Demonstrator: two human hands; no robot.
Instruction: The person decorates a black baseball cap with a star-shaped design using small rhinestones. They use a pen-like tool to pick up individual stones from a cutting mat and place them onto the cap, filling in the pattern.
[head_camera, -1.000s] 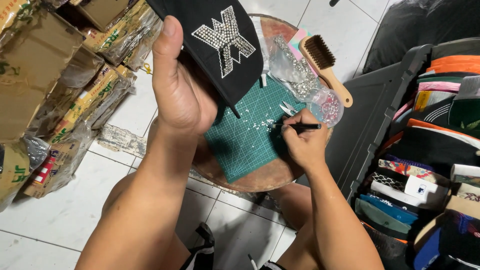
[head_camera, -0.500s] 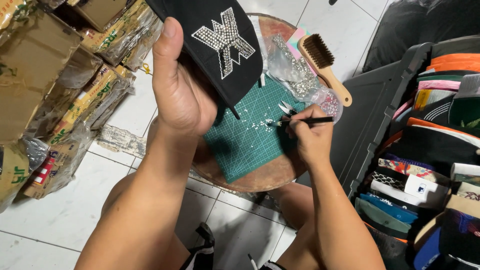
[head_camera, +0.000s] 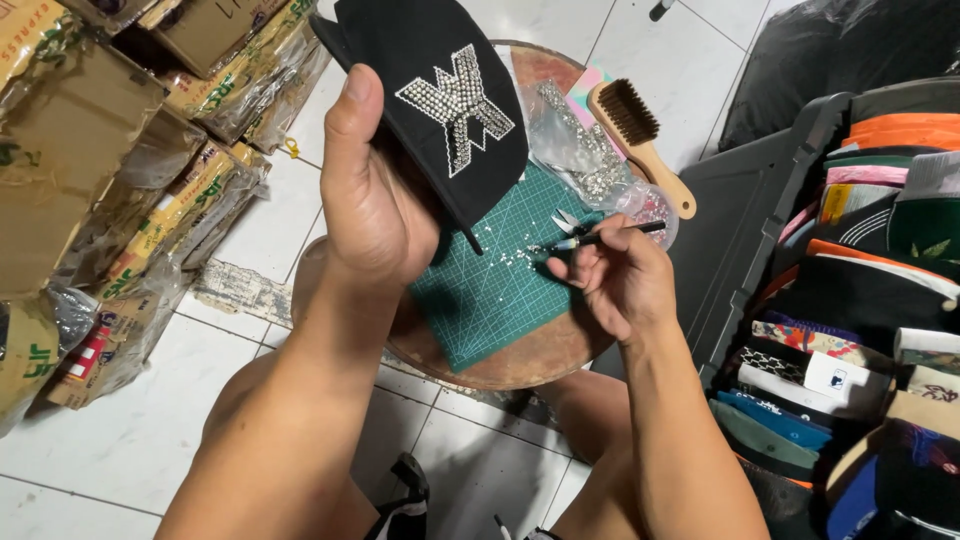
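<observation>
My left hand (head_camera: 372, 205) holds up a black cap (head_camera: 430, 90) whose front bears a rhinestone emblem (head_camera: 458, 102). My right hand (head_camera: 620, 280) grips a thin black pen-like tool (head_camera: 610, 237), its tip low over a scatter of small loose rhinestones (head_camera: 510, 258) on a green cutting mat (head_camera: 500, 290). The mat lies on a round wooden stool top (head_camera: 530, 360). Small tweezers (head_camera: 567, 220) rest on the mat just beyond the tool tip.
A wooden brush (head_camera: 638, 135) and clear bags of rhinestones (head_camera: 580, 150) lie at the stool's far side. Taped cardboard parcels (head_camera: 100, 180) are stacked on the left. A dark bin (head_camera: 770, 200) of folded caps (head_camera: 860, 300) stands on the right. White tile floor (head_camera: 130, 430) lies below.
My right hand has lifted slightly and swung the tool tip left toward the loose rhinestones. The cap in my left hand has barely moved.
</observation>
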